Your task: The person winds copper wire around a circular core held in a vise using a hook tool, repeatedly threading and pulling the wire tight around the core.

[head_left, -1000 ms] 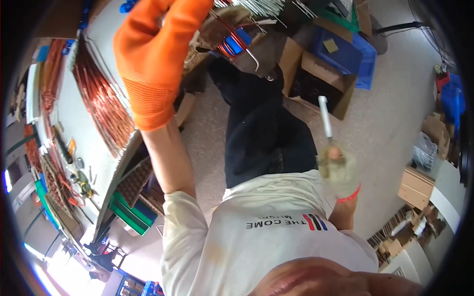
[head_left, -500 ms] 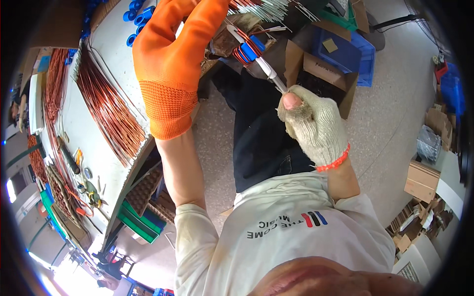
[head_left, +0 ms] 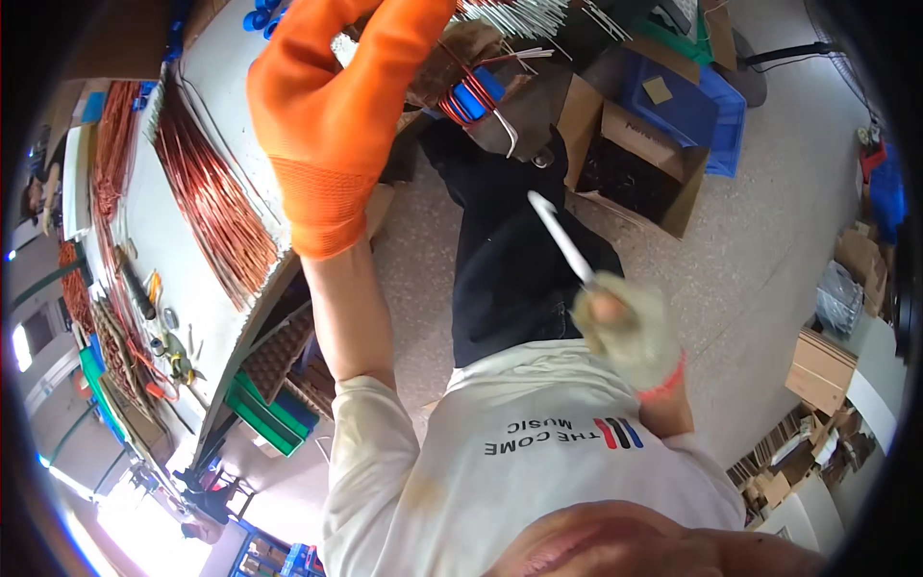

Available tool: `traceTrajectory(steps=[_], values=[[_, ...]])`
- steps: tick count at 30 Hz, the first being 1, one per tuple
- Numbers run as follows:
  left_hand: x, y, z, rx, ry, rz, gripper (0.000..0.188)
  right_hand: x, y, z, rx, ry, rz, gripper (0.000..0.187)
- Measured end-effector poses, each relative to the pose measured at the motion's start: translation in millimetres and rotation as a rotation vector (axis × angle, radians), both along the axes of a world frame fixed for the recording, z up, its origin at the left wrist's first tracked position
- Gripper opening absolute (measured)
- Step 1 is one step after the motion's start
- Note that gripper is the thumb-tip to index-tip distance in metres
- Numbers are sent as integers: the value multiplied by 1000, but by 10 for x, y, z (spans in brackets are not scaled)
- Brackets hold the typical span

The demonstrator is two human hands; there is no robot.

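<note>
My left hand (head_left: 332, 115), in an orange glove, reaches to the top edge with fingers curved; its fingertips are out of view, so any grip is hidden. Just right of it is a blue ring core (head_left: 473, 96) wound with reddish copper wire. A pale bent wire end (head_left: 510, 133) sticks out from the core's lower right side. In a whitish knitted glove with an orange cuff, my right hand (head_left: 627, 332) is blurred but closed around a thin pale rod with a hooked tip (head_left: 560, 236). That rod is above my lap, apart from the core.
On the white table (head_left: 216, 337) at left lie bundles of copper wire (head_left: 207, 192) and small hand tools (head_left: 173, 356). More blue rings (head_left: 258, 19) lie at its far edge. An open cardboard box (head_left: 635, 163) and blue bins (head_left: 716, 115) stand at right. Cartons (head_left: 820, 363) are stacked far right.
My right hand has drawn the hooked rod back toward me and down, out of the core. The pale wire end now hangs bent from the core. My left hand has shifted only slightly.
</note>
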State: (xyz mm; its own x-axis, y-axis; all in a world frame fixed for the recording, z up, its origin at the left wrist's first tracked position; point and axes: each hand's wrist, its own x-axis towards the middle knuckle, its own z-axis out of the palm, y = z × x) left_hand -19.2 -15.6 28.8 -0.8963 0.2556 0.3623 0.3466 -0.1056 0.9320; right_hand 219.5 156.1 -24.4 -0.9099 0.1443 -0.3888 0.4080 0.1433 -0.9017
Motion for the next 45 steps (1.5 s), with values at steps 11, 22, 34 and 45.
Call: traceTrajectory(steps=[11, 22, 34, 45], values=[[-121, 9, -178, -17, 52, 4, 24, -429, -200, -58, 266, 118, 40, 57], [-102, -116, -197, -78, -139, 28, 19, -823, -258, 187, -243, -43, -59, 47], [-360, -837, -337, -163, 557, 114, 55, -500, 13, 134, -663, -361, -13, 59], [-146, -729, -242, -382, 657, -166, 50, 520, 538, -423, -445, -651, -20, 39]])
